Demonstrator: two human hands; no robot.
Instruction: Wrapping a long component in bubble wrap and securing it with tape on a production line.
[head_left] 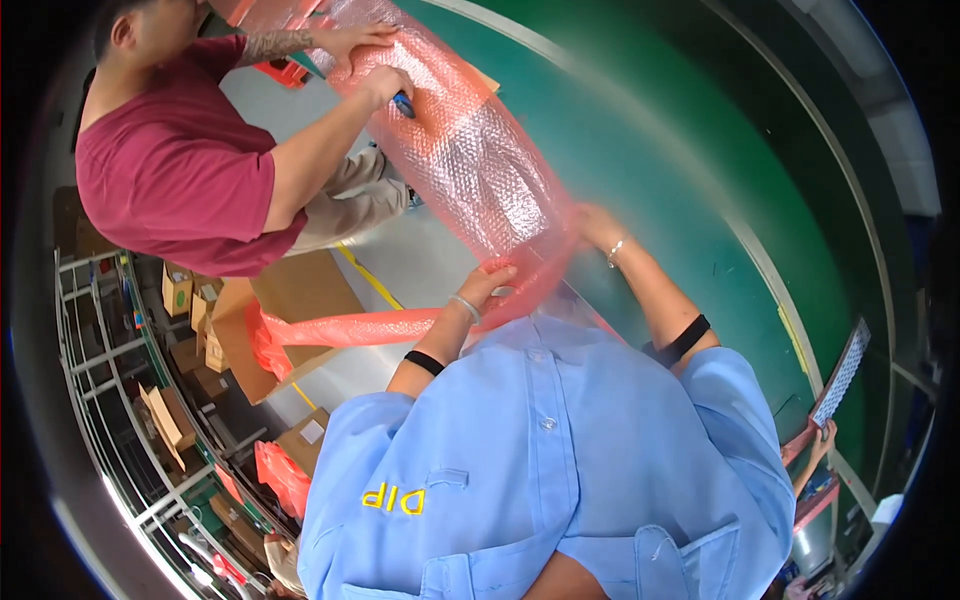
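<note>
Head view: both hands (left hand (pixel 487 283), right hand (pixel 598 226)) on pink bubble wrap (pixel 470 150).

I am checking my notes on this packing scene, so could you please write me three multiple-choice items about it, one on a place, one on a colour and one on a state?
1. Where does the pink bubble wrap lie?
A. Across the green table
B. Inside a metal rack
C. Hung on a wall

2. What colour is the co-worker's shirt?
A. Yellow
B. Dark red
C. White

3. What are the person's left hand and right hand doing?
A. Resting flat on bare table
B. Holding a cardboard box
C. Gripping the near end of the wrap

Answers: 1 A, the sheet stretches over the green surface between the two people. 2 B, the short-sleeved shirt is maroon. 3 C, the fingers of both hands close on the bunched pink edge.
</note>
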